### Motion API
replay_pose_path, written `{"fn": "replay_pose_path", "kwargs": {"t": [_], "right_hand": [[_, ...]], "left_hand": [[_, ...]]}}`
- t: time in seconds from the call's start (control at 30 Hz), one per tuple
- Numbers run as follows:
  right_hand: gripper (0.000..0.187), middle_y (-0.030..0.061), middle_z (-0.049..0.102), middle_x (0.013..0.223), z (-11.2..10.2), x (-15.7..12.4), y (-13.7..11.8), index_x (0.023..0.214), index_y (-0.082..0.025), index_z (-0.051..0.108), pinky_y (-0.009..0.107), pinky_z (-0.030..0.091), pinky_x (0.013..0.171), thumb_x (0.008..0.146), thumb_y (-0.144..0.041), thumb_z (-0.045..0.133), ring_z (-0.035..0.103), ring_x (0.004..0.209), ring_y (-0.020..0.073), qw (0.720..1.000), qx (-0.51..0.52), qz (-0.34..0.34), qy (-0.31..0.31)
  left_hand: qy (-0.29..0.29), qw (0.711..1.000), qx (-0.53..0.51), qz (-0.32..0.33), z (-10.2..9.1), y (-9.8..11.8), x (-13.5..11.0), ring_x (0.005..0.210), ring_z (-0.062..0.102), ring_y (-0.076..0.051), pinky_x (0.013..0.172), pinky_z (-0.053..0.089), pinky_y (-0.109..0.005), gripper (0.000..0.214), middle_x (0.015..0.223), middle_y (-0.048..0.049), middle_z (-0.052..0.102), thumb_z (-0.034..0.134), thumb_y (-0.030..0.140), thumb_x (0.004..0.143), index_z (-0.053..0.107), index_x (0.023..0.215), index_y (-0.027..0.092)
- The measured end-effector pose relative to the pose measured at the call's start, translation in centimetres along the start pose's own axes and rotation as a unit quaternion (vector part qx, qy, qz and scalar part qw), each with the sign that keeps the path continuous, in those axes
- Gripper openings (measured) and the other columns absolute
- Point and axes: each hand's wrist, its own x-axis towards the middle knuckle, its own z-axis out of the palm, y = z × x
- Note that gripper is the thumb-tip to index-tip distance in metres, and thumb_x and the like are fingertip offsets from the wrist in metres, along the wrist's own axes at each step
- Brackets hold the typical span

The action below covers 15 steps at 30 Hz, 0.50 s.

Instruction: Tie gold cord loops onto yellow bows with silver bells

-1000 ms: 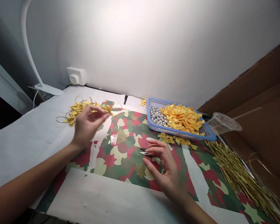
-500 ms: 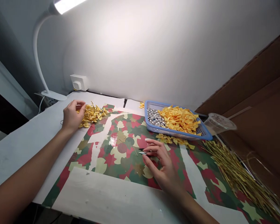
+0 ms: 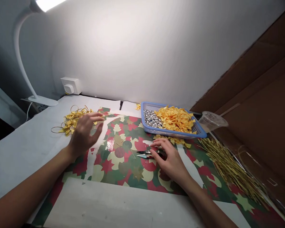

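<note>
My left hand (image 3: pixel 85 133) is raised over the patterned mat with its fingers apart and nothing in them. Just behind and left of it lies a loose heap of yellow ribbon pieces on golden stems (image 3: pixel 72 122). My right hand (image 3: pixel 168 156) hovers at the middle right, thumb and fingers spread. Small scissors (image 3: pixel 144 155) lie on the mat below its fingertips, blades pointing left, their handle end partly hidden by the hand. A few thin stem bits (image 3: pixel 133 154) are scattered left of the blades.
A blue basket (image 3: pixel 173 134) holds silver beads and yellow ribbon pieces, with more pieces in front of it. A clear plastic cup (image 3: pixel 212 120) and a bundle of golden stems (image 3: pixel 230 169) are on the right, beside cardboard (image 3: pixel 258 82). A lamp (image 3: pixel 20 53) stands left.
My left hand has left the yellow heap, coming right and towards me. My right hand has opened off the scissors, which now lie on the mat. The view has shifted slightly.
</note>
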Motion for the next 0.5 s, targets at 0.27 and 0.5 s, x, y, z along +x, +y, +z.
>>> {"fn": "replay_pose_path", "kwargs": {"t": [0.27,0.5], "right_hand": [[0.013,0.005,0.06,0.089,-1.2,0.4,0.2,0.083,-0.021,0.059,0.034,0.047,0.076,0.081,-0.034,0.06,0.06,0.087,0.022,0.986,0.0,0.037,-0.16],[0.022,0.0053,0.064,0.084,-1.7,0.9,1.6,0.081,-0.02,0.06,0.032,0.046,0.067,0.075,-0.042,0.062,0.06,0.076,0.0209,0.991,-0.003,0.1,-0.087]], "left_hand": [[-0.172,0.976,-0.124,0.058,0.7,1.8,-1.0,0.088,0.064,-0.018,0.077,0.054,-0.034,0.012,0.093,-0.0056,0.068,0.048,0.013,0.09,0.057,0.096,0.019],[-0.405,0.869,-0.266,0.103,0.0,4.9,-0.9,0.121,0.052,-0.026,0.101,0.043,-0.045,0.032,0.128,-0.0059,0.062,0.053,0.028,0.088,0.057,0.119,0.023]]}}
